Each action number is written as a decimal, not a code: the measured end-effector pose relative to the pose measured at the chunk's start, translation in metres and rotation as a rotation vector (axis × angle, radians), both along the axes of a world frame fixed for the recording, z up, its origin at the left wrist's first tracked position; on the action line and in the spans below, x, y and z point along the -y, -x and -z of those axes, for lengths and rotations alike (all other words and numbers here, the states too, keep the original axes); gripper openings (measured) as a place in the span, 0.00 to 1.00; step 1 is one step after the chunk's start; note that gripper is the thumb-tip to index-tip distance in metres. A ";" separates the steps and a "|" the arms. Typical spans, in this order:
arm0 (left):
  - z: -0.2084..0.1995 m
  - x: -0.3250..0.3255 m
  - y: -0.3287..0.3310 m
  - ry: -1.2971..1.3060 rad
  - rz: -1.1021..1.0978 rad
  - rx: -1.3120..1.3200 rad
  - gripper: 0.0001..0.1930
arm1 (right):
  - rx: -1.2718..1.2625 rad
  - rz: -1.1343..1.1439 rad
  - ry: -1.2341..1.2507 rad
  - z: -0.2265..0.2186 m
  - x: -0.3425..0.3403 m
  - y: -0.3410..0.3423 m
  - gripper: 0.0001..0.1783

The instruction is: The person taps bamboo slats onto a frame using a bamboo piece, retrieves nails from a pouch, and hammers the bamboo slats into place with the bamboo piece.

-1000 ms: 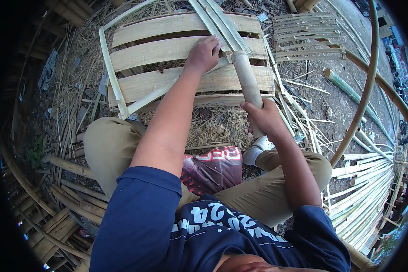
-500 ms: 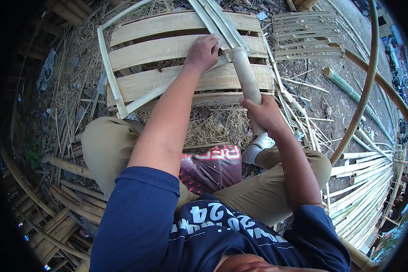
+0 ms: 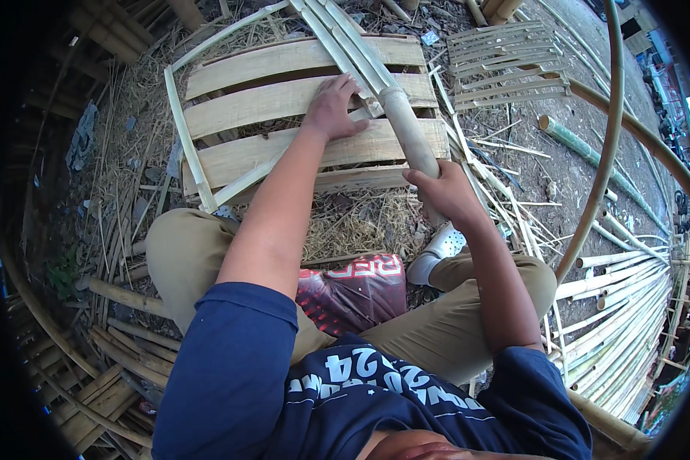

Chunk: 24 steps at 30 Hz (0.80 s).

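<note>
My right hand (image 3: 445, 188) is wrapped round the near part of a thick, pale bamboo pole (image 3: 410, 126), which slants up and to the left across a slatted wooden platform (image 3: 284, 103). Long split bamboo strips (image 3: 345, 46) run on from the pole's far end; I cannot tell whether they are joined to it. Left of the strips is my left hand (image 3: 333, 107), its thumb and fingers apart over the slats, fingertips close to the leftmost strip. A short cut bamboo end (image 3: 371, 107) shows just beyond the thumb.
A thin bamboo frame (image 3: 182, 126) leans round the platform's left side. Loose slivers (image 3: 506, 188) litter the ground at right, below a small slatted panel (image 3: 506, 65). Curved poles (image 3: 612, 138) arch at the far right, above a stack of bamboo lengths (image 3: 621, 322).
My left hand has drawn a little left from the strips, and its thumb has spread. My right hand keeps its hold on the pole. The whole view has shifted slightly.
</note>
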<state>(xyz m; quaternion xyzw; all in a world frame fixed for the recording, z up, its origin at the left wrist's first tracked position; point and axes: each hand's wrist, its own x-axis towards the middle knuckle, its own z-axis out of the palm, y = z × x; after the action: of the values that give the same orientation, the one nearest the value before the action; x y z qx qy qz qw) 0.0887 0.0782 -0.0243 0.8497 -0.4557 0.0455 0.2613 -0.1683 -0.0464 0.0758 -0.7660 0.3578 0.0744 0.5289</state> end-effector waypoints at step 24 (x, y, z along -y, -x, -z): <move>0.017 0.003 -0.014 0.285 0.017 -0.055 0.20 | 0.037 -0.084 0.579 0.038 -0.016 -0.007 0.29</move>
<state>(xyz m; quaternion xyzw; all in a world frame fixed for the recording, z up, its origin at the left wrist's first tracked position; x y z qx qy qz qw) 0.1023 0.0751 -0.0416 0.8010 -0.4446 0.0841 0.3919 -0.1613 -0.0305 0.0382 -0.9003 0.3224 -0.0229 0.2914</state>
